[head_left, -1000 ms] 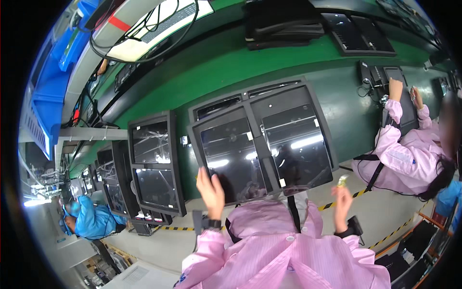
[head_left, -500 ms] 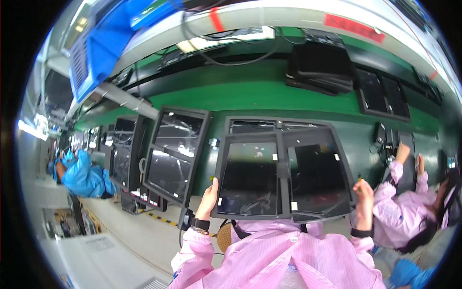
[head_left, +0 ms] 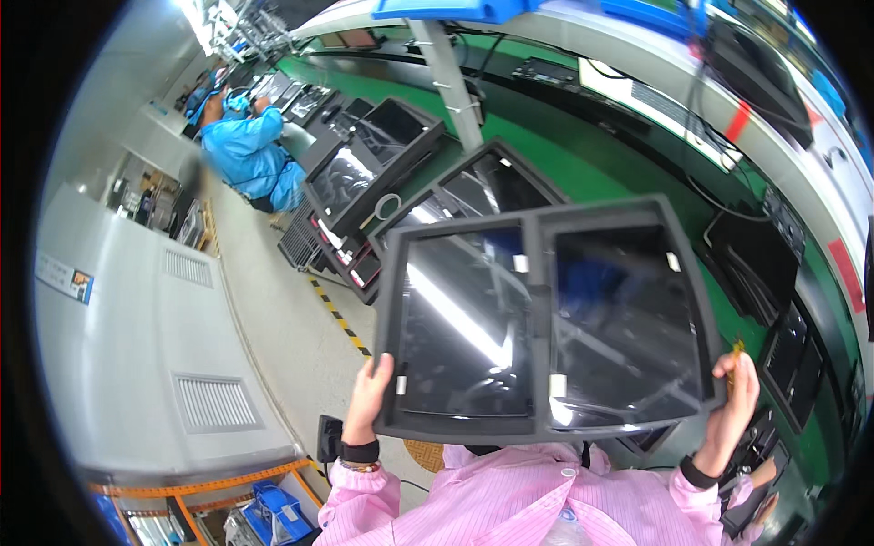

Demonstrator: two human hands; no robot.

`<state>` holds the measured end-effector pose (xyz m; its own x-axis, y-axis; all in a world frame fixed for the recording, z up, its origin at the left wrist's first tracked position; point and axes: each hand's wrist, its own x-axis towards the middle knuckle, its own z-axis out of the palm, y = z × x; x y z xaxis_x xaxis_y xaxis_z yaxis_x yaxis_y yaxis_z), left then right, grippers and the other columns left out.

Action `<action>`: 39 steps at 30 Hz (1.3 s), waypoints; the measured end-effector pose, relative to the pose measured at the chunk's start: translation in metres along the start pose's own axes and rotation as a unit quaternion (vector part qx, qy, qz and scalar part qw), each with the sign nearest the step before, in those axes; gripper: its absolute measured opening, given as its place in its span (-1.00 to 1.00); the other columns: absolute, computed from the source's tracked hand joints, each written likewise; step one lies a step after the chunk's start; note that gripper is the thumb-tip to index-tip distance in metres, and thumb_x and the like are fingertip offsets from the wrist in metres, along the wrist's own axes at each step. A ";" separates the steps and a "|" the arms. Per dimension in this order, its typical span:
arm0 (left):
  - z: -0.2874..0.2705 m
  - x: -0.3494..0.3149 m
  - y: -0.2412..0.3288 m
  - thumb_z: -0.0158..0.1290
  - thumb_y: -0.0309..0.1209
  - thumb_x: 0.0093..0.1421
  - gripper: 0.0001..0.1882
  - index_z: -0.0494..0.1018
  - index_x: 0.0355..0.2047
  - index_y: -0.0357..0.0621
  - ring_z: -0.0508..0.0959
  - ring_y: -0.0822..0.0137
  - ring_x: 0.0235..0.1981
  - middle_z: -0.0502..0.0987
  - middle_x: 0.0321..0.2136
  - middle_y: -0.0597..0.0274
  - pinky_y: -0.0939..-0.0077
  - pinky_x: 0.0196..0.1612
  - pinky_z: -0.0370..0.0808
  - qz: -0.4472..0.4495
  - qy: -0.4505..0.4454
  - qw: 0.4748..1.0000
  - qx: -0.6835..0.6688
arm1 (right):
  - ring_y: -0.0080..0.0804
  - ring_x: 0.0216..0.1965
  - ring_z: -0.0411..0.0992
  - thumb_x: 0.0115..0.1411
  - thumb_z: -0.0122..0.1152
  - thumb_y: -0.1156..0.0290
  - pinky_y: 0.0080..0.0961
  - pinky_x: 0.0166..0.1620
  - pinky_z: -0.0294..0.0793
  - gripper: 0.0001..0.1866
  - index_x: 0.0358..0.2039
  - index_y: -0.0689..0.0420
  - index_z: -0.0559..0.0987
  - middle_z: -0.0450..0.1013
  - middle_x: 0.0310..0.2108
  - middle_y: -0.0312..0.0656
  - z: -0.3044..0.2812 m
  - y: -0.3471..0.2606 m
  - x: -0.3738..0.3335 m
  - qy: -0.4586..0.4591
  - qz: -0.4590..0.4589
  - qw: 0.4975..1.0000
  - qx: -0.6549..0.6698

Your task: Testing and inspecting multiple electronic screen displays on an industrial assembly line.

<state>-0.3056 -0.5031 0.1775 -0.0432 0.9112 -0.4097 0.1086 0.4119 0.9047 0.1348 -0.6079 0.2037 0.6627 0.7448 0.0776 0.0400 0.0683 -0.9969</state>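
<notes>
I hold up a black two-compartment tray [head_left: 539, 314] with both hands. A glossy dark screen panel [head_left: 464, 337] lies in its left compartment, and another screen panel [head_left: 628, 323] fills the right one; both carry small white tabs. My left hand [head_left: 368, 396] is closed on the tray's lower left edge, thumb up along the side. At the lower right corner my right hand [head_left: 736, 396] grips the other side, its fingers partly hidden. A small yellow thing [head_left: 738, 348] sticks up by the right fingertips; its kind is unclear.
Behind the held tray, a similar tray [head_left: 496, 182] leans on the green bench [head_left: 583, 164]. More screen trays [head_left: 373, 155] stand farther left. A grey post [head_left: 446, 82] rises there. A person in blue [head_left: 250, 150] works far left. White cabinets [head_left: 155, 318] line the aisle [head_left: 282, 337].
The view has swung left, bringing the aisle and cabinets into sight. The held tray has turned with me, away from the tray lying beyond it. Both hands keep their hold.
</notes>
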 end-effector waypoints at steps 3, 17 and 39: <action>-0.068 0.022 -0.005 -0.02 -0.13 0.22 -0.58 0.42 -0.21 -0.32 0.52 0.46 -0.39 0.52 -0.37 0.23 0.60 -0.34 0.46 0.026 0.079 0.996 -0.035 | -0.54 -0.45 0.33 0.26 -0.08 0.35 -0.61 -0.26 0.27 -0.72 -0.49 0.26 0.46 0.40 -0.52 -0.25 0.110 0.017 0.035 -0.065 -0.011 0.998 0.013; -0.275 0.389 0.000 0.05 -0.04 0.16 -0.53 0.41 -0.21 -0.26 0.48 0.46 -0.35 0.48 -0.33 0.28 0.61 -0.29 0.41 0.129 0.216 0.954 -0.161 | -0.53 -0.46 0.47 0.20 0.00 0.25 -0.60 -0.32 0.39 -0.67 -0.48 0.26 0.57 0.50 -0.57 -0.23 0.644 0.145 0.266 -0.317 -0.154 0.936 0.001; 0.079 0.329 0.055 -0.01 -0.53 0.08 -0.64 0.41 -0.07 -0.16 0.36 0.07 -0.10 0.39 -0.15 0.05 0.27 -0.02 0.28 0.511 -0.158 0.781 0.324 | -0.41 -0.42 0.44 0.16 -0.02 0.50 -0.53 -0.29 0.38 -0.79 -0.49 0.29 0.56 0.53 -0.44 -0.16 0.234 0.005 -0.044 0.031 -0.001 0.986 -0.161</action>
<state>-0.2355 -0.1809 0.0831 0.6298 0.6742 0.3859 0.4102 -0.7105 0.5718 -0.0689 -0.4847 0.1989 0.7063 0.7025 0.0874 0.2700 -0.1532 -0.9506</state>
